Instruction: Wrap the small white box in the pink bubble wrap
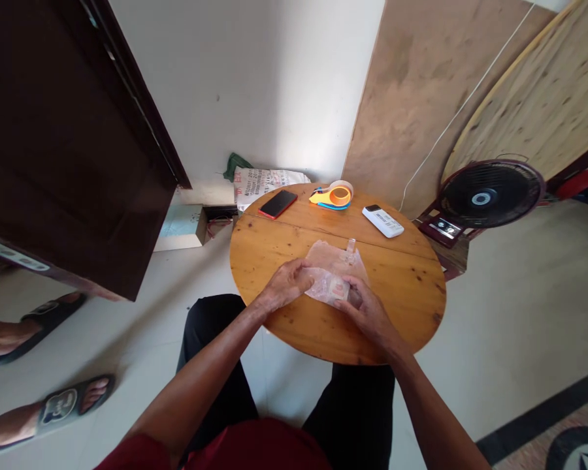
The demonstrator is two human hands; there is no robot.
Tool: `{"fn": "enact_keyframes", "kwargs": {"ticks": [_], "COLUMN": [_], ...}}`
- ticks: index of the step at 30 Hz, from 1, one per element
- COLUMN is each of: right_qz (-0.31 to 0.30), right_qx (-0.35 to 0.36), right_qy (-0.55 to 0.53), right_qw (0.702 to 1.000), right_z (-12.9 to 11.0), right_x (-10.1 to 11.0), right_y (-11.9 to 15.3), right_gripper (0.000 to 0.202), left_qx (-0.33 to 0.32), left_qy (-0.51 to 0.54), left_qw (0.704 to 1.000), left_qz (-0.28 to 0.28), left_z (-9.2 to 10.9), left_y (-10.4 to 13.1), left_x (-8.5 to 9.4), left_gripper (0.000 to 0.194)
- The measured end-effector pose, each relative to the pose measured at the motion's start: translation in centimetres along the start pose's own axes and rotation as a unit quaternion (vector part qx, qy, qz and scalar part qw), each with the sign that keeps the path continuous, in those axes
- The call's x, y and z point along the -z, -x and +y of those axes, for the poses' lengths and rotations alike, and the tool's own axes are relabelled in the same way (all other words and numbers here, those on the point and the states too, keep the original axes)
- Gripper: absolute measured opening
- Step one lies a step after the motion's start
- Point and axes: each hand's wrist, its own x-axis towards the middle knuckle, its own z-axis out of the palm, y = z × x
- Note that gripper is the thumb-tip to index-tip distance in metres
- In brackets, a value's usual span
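A sheet of bubble wrap lies on the round wooden table, close to its near edge. Partly covered by it is a small pale object with reddish marks, whose kind I cannot make out. My left hand pinches the left edge of the wrap, fingers bent. From the right, my right hand grips the small object, with thumb and fingers around its right side. A strip of clear tape sticks up at the sheet's far edge.
Farther back on the table are a red-edged phone, an orange tape dispenser and a white handheld device. A black fan stands right. At left are a dark door and another person's sandalled feet.
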Motion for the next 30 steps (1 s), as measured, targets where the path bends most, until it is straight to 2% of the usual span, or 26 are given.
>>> {"fn": "enact_keyframes", "kwargs": {"ticks": [2,5,9,14,18,22,26,30], "right_qz": [0.006,0.009,0.011,0.064,0.064,0.072,0.064,0.061], "right_qx": [-0.004,-0.012,-0.007,0.073,0.115,0.164,0.191,0.210], "right_qy": [0.006,0.019,0.028,0.061,0.145,0.200,0.231,0.239], "right_qw": [1.000,1.000,1.000,0.993,0.981,0.963,0.952,0.946], "right_z": [0.1,0.2,0.1,-0.5,-0.5,-0.3,-0.5,-0.8], "right_x": [-0.1,-0.3,-0.3,0.0,0.1,0.0,0.3,0.5], "right_y": [0.1,0.3,0.1,0.4,0.8,0.7,0.2,-0.1], "right_gripper": [0.049,0.052,0.054,0.058,0.036,0.025,0.022,0.022], "left_qx": [0.024,0.100,0.148,0.161,0.139,0.124,0.135,0.139], "left_qy": [-0.056,-0.103,-0.108,-0.141,-0.100,-0.054,0.035,0.130], "left_qw": [0.997,0.987,0.982,0.977,0.985,0.990,0.990,0.982], "left_qz": [0.042,0.078,0.049,0.015,0.006,0.030,0.034,0.020], "left_z": [-0.4,-0.7,-0.2,0.2,-0.3,-0.3,0.9,2.5], "left_y": [0.7,1.1,0.5,-0.6,-0.6,-0.3,-0.2,-0.6], "left_x": [0.2,0.2,0.0,-0.5,-0.7,-0.7,-1.1,-2.4], "left_gripper": [0.036,0.045,0.052,0.023,0.010,0.015,0.017,0.015]}}
